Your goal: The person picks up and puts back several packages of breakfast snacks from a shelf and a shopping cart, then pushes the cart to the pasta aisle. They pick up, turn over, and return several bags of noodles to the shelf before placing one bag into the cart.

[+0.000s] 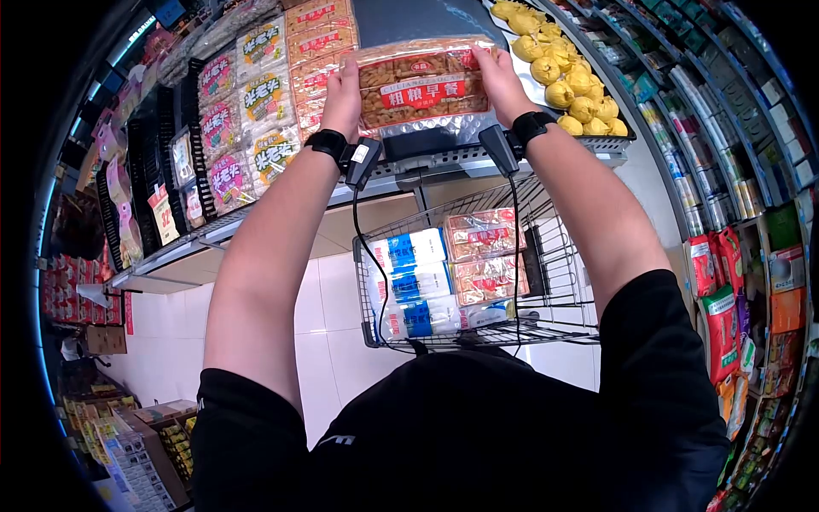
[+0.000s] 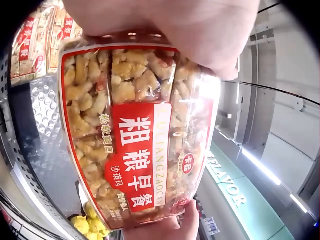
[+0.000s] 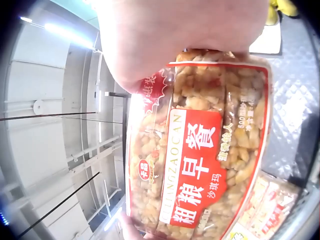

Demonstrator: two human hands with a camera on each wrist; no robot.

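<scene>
Upper centre: left hand (image 1: pixel 343 96) and right hand (image 1: pixel 505 83) hold the rectangular, red-labelled clear-plastic snack pack (image 1: pixel 422 92), fingers closed on opposite ends. I judge this holding; the next move requires even support.

The package (image 1: pixel 424 90) stands between left hand (image 1: pixel 343 96) and right hand (image 1: pixel 505 84), packs (image 1: pixel 320 47) to its left, packets (image 1: pixel 488 235) in a cart (image 1: pixel 536 263) nearer the person (image 1: pixel 478 427).

Supermarket interior, white tiled floor (image 1: pixel 162 333), tall crowded shelves (image 1: pixel 799 160) along the right, dark display worktop (image 1: pixel 401 21) with perforated front edge, pale ceiling (image 3: pixel 37 162), bright strip lights (image 2: pixel 261 166), light green panel (image 2: pixel 257 215) lettered "FLAVOR".
</scene>
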